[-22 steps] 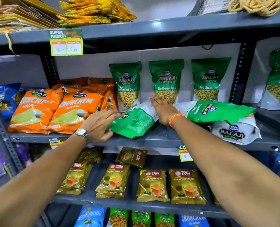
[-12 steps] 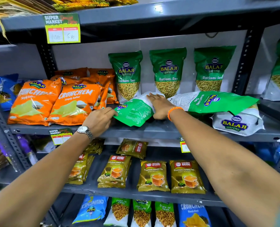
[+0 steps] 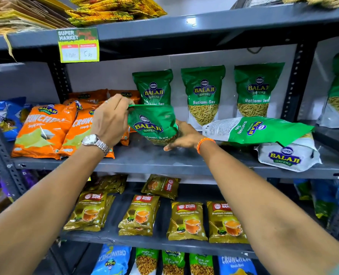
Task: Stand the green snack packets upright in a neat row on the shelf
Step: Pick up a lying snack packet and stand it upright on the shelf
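**Green packet held between both hands above the shelf**

The left hand (image 3: 111, 121) pinches the top edge of a green snack packet (image 3: 152, 124), fingers closed on the crumpled seal. The right hand (image 3: 184, 136) cups the packet's lower end from behind and beneath; its fingers are mostly hidden by the packet, so only the thumb side and an orange wristband (image 3: 204, 143) show. The packet tilts, its face toward the onlooker, bottom just above the grey shelf (image 3: 164, 165).

Behind the held packet stands an upright green packet (image 3: 153, 86), its lower half covered. To the right of the held packet two more upright packets (image 3: 203, 96) stand against the back wall. Further right, a packet lying flat (image 3: 258, 131) rests on another lying packet (image 3: 287, 155), which is partly hidden under it. Left of the held packet lie orange snack bags (image 3: 43, 130), partly blocked by the left wrist and its watch (image 3: 95, 142). The price tag (image 3: 78, 45) above reads blurred.
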`<state>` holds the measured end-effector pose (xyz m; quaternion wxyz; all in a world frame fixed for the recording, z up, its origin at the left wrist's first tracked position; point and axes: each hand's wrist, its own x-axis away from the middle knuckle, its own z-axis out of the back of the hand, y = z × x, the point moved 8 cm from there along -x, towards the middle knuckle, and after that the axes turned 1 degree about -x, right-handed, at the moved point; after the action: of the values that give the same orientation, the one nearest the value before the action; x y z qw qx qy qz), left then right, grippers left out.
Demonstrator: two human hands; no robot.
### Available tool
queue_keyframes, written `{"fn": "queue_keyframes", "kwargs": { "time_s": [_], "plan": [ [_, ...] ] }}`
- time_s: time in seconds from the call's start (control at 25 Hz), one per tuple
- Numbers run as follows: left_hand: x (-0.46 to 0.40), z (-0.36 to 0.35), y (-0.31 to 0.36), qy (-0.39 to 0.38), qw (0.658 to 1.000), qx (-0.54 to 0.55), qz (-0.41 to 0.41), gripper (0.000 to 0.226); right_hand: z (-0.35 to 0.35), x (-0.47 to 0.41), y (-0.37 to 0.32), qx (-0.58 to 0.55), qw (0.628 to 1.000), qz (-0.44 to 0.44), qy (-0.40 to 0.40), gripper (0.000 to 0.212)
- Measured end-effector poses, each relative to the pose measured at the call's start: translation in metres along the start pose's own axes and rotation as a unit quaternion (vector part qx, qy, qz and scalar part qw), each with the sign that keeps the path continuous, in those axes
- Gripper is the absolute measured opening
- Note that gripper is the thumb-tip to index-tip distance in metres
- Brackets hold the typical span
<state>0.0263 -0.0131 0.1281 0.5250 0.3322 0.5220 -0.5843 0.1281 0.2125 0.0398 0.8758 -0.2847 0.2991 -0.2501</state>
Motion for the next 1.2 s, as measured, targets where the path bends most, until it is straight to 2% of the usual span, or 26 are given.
{"fn": "queue_keyframes", "kwargs": {
  "time_s": [0.12, 0.24, 0.32, 0.44, 0.48, 0.56, 0.6, 0.76, 0.84, 0.88, 0.96, 1.04, 1.2],
  "plan": [
    [-0.013, 0.003, 0.004, -0.004, 1.000, -0.030, 0.007, 0.016, -0.013, 0.008, 0.002, -0.033, 0.999, -0.021, 0.029, 0.089],
    [-0.019, -0.003, 0.004, -0.033, 0.998, -0.047, 0.009, 0.024, -0.034, 0.022, 0.010, -0.108, 0.992, -0.058, 0.012, 0.069],
    [-0.016, -0.015, -0.002, -0.061, 0.996, -0.035, 0.049, 0.031, -0.048, 0.034, 0.022, -0.129, 0.988, -0.081, -0.007, 0.064],
    [0.022, -0.036, -0.021, -0.106, 0.968, 0.016, 0.226, 0.084, -0.080, 0.059, 0.039, -0.188, 0.976, -0.106, -0.040, 0.059],
    [0.046, -0.042, -0.021, -0.108, 0.952, 0.055, 0.281, 0.098, -0.090, 0.069, 0.044, -0.210, 0.970, -0.109, -0.044, 0.058],
    [0.104, -0.063, -0.010, -0.126, 0.916, 0.147, 0.352, 0.110, -0.105, 0.087, 0.053, -0.246, 0.962, -0.112, -0.046, 0.057],
    [0.133, -0.076, -0.001, -0.150, 0.888, 0.201, 0.384, 0.113, -0.110, 0.097, 0.057, -0.263, 0.957, -0.117, -0.045, 0.056],
    [0.215, -0.109, 0.048, -0.241, 0.739, 0.374, 0.506, 0.116, -0.131, 0.127, 0.080, -0.307, 0.942, -0.125, -0.050, 0.061],
    [0.235, -0.115, 0.062, -0.237, 0.696, 0.417, 0.534, 0.126, -0.138, 0.139, 0.088, -0.322, 0.937, -0.122, -0.049, 0.065],
    [0.240, -0.119, 0.067, -0.229, 0.686, 0.432, 0.539, 0.124, -0.140, 0.143, 0.090, -0.329, 0.935, -0.120, -0.048, 0.069],
    [0.245, -0.127, 0.067, -0.219, 0.684, 0.437, 0.542, 0.107, -0.139, 0.146, 0.092, -0.338, 0.932, -0.122, -0.043, 0.078],
    [0.240, -0.134, 0.057, -0.220, 0.695, 0.427, 0.534, 0.095, -0.134, 0.140, 0.086, -0.341, 0.933, -0.107, -0.033, 0.071],
    [0.216, -0.137, 0.033, -0.206, 0.732, 0.406, 0.507, 0.090, -0.125, 0.119, 0.069, -0.344, 0.935, -0.086, -0.017, 0.062]
  ]
}}
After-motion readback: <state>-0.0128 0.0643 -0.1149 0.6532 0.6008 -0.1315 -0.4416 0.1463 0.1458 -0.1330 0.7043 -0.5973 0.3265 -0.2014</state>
